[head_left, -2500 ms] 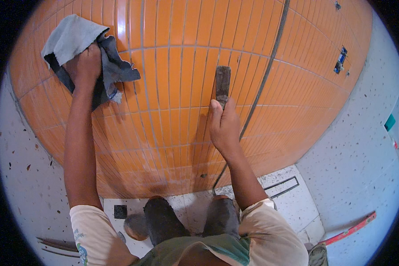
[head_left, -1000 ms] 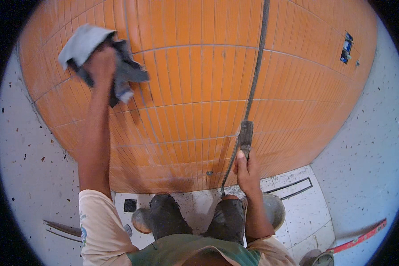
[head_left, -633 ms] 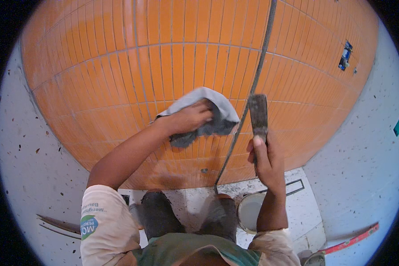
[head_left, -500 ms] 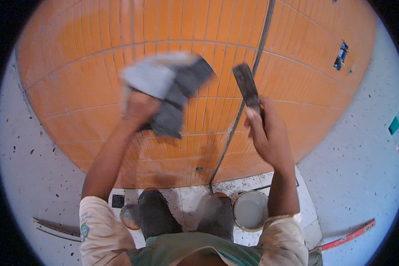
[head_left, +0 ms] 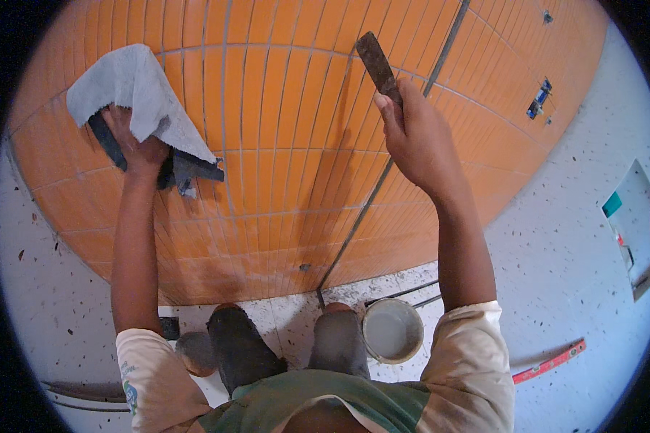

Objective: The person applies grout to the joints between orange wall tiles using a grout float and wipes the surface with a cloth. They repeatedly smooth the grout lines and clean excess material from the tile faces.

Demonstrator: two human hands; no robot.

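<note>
Speckled surface, far left [head_left: 32,238]: white, dotted with dark chips, bordering the orange tiles.
Dark strips [head_left: 87,392]: long and thin, low at the left edge.
Grey cloth [head_left: 131,79]: spread against the upper left of the tiling, pale on top, darker and ragged along the lower edge, partly draped over the left hand.
Left hand [head_left: 139,144]: gripping the cloth from below, fingers bent and mostly hidden in the folds; cannot tell how tightly curled.
Black square [head_left: 170,327]: on the floor, beside the sleeve.
Trousers [head_left: 242,346]: dark, both knees toward the tiling.
Tiled wall [head_left: 263,187]: narrow upright orange tiles, pale grout lines, hazy film low down.
Dark joint line [head_left: 354,224]: slanting from the top edge down to the floor.
Flat scraper [head_left: 378,65]: dark blade tilted up and left, in front of the tiling; cannot tell whether touching.
Bucket [head_left: 368,343]: round, holding cloudy grey liquid, just right of the knees.
Right hand [head_left: 420,137]: closed around the scraper's lower end, thumb along one face.
Wall box opening [head_left: 538,99]: blue inside, cut into the tiles.
Spirit level [head_left: 549,362]: red, slanting at lower right.
</note>
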